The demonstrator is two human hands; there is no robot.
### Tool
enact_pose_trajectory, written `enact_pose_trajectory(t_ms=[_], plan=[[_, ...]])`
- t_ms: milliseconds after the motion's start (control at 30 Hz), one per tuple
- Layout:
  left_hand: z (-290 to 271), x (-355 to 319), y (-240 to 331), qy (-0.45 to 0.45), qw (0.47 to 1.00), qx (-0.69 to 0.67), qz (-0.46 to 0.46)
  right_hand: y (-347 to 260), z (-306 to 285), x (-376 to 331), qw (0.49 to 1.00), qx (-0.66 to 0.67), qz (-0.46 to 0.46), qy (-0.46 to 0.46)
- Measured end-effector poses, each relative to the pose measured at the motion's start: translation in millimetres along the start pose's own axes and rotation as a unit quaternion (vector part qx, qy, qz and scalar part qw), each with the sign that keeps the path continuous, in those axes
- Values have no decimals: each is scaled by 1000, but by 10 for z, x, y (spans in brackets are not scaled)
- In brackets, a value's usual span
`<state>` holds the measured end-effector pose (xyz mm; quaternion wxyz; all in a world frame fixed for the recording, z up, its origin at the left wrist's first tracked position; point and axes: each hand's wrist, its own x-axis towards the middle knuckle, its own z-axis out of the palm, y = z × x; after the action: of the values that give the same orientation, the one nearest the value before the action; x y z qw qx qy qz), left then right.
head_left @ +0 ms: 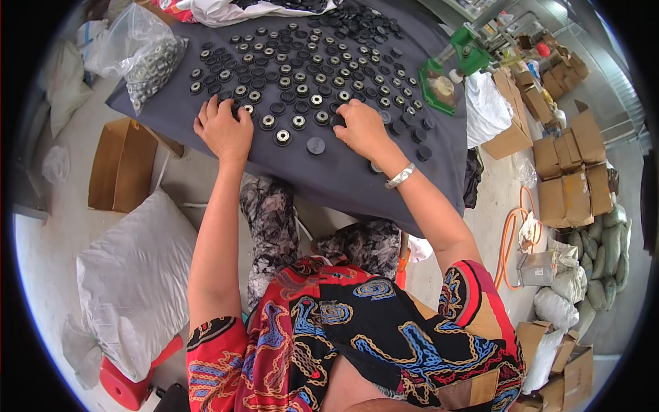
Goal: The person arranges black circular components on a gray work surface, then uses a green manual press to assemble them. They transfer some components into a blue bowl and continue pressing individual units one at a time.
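Rows of black plastic rings (277, 108) cover the dark cloth of the table, many with a shiny metal bearing (316, 101) seated in the middle. At the rows' near left, my left hand (226, 130) is curled down with a black ring between thumb and fingers, partly hidden. A ring with a bearing (248, 108) lies against its thumb. My right hand (364, 129), wearing a silver bracelet (400, 176), pinches a black round cap (337, 121) beside the nearest bearings. One loose cap (316, 145) lies between my hands; several more caps (420, 135) lie to the right.
A clear bag of bearings (156, 67) sits on the table's left corner. Dark caps (357, 24) are heaped at the far side. A green hand press (439, 86) stands at the right edge. Cardboard boxes (573, 199) and a white sack (137, 275) stand around the table.
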<state>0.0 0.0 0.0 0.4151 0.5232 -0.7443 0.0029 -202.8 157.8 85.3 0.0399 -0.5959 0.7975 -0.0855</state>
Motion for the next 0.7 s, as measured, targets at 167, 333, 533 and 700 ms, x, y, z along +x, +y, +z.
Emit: enact_pose_trajectory(t_ms=[167,333,533,700], plan=[[47,165,-8,24,1000,3,8,-41,-67,53,997,-32,-66,8],[42,37,-10,8,1000,6,-2,-123,-15,-345,990,-72,-120,30],[10,-9,1,6,1000,22,-2,-167,13,-769,984,-72,-149,64],[1,0,0,3,1000,29,-3,-73,-78,-812,989,-22,-120,86]])
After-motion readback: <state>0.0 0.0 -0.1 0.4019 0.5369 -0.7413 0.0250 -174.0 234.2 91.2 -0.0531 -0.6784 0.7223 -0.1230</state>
